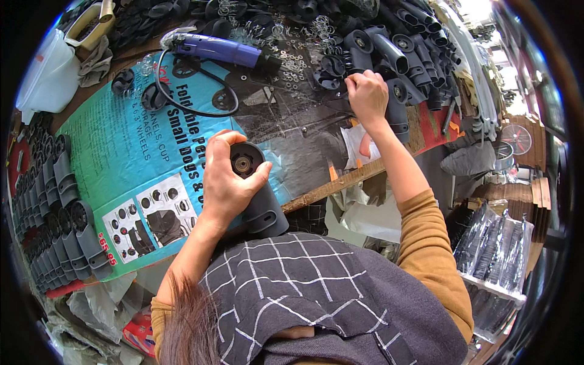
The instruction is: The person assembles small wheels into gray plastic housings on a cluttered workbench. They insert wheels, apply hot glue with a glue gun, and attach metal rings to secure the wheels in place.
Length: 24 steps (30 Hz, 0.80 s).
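Observation:
My left hand (224, 182) is wrapped round a dark grey plastic tube fitting (263, 207) near the table's front edge. The fitting's round head faces up, and a coiled metal spring shows in its socket. Farther right, my right hand (367, 98) is closed in a pinch beside the heap of similar grey fittings (389, 53); whatever its fingertips hold is too small to make out. Close to that hand lie several black round knobs (331, 66). Loose metal springs (322, 33) and small washers (293, 66) are scattered beyond.
A blue power screwdriver (219, 50) with a looped black cord lies on a printed turquoise cardboard sheet (140, 170). Rows of grey fittings (67, 225) line the left side. A white plastic container (48, 76) stands far left. Wrapped black parts (493, 243) sit right of the table.

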Tool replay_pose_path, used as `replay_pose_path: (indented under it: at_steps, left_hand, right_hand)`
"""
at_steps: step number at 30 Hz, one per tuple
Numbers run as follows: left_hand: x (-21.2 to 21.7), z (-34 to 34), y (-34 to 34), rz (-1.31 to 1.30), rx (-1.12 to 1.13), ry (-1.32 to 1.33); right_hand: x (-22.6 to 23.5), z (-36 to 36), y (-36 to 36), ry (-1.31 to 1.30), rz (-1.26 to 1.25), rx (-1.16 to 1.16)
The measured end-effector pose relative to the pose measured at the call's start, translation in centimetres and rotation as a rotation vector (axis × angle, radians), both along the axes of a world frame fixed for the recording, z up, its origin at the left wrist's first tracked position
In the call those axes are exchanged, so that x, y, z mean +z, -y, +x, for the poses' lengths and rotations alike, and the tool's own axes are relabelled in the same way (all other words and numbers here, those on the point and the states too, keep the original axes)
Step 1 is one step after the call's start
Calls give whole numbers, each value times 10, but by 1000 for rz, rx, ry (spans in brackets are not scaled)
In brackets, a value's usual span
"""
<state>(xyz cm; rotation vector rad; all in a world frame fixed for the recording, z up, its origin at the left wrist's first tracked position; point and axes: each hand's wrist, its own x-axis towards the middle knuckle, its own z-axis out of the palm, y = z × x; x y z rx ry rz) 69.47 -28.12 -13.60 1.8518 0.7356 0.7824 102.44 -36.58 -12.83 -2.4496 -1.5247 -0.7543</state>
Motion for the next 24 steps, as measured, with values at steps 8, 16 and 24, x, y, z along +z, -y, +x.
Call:
replay_pose_path:
  at_steps: [8,16,24]
  left_hand:
    - [-2,-1,-1,23,-10,12]
    - [-4,-2,3,191,65,102]
    - [-9,-2,8,72,59,159]
  right_hand:
    - [-8,22,-17,-3,-219,-100]
    - [52,-86,-15,-1438,20,83]
    - [53,-172,-21,-1642,-304,226]
